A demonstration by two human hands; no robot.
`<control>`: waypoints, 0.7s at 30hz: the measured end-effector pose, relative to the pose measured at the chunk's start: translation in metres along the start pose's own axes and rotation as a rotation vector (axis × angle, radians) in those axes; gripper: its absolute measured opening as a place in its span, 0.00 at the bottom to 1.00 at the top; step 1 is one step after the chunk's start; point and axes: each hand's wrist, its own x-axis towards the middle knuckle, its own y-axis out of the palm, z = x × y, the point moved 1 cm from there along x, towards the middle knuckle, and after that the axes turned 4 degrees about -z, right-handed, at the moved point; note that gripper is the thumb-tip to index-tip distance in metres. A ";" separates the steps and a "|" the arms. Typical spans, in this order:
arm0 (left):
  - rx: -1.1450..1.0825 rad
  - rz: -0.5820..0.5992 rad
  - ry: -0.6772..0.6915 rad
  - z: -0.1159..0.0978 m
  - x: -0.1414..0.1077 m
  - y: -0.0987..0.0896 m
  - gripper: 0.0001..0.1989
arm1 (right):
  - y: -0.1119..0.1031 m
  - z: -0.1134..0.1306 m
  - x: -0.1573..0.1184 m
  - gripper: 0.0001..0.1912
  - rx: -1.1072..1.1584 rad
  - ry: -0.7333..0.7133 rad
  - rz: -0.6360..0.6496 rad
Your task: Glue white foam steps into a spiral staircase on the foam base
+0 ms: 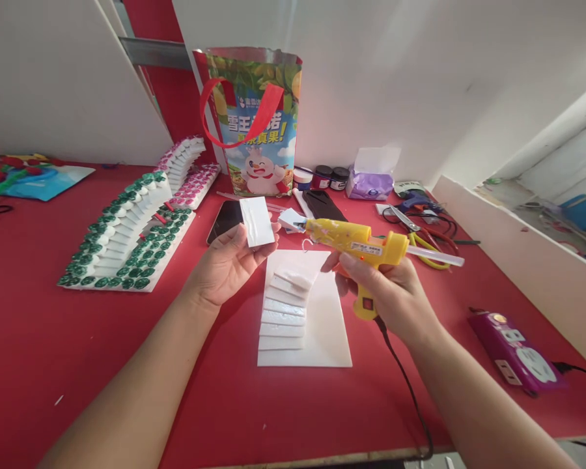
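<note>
By the far left corner of the board [329, 332], the left hand [227, 260] pinches one card [260, 221]; by its far right, the right hand [395, 286] grips one glue gun [339, 234]. Beyond the board stand one bag [258, 156], contents hidden, three jars [322, 178], and one pack [371, 185], tissue [377, 158] protruding.

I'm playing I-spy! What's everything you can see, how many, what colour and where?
Card: one, white, left hand
Glue gun: one, yellow, right hand
Board: one, white, centre
Strips: several, white, overlapping on board
Table: one, red, underneath
Bag: one, multicoloured, back centre
Jars: three, mixed colours, beside bag
Tissue pack: one, purple, right of jars
Flat things: two, black, before bag and jars
Tools: several, mixed colours, back right
Socket box: one, purple, right
Dotted model: count unclear, green, pink and white, left
Packet: one, blue, far left
Walls: some, white, back
Left hand: one, bare, centre left
Right hand: one, bare, centre right
</note>
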 end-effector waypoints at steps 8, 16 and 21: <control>-0.034 0.072 0.001 -0.001 -0.004 0.001 0.07 | -0.077 -0.033 -0.024 0.22 -0.347 0.147 -0.438; 0.026 0.169 -0.003 0.002 -0.007 0.004 0.11 | -0.121 -0.085 -0.032 0.27 -0.641 0.179 -0.444; 0.079 0.203 0.014 0.003 -0.010 0.006 0.10 | -0.125 -0.091 -0.034 0.29 -0.745 0.163 -0.393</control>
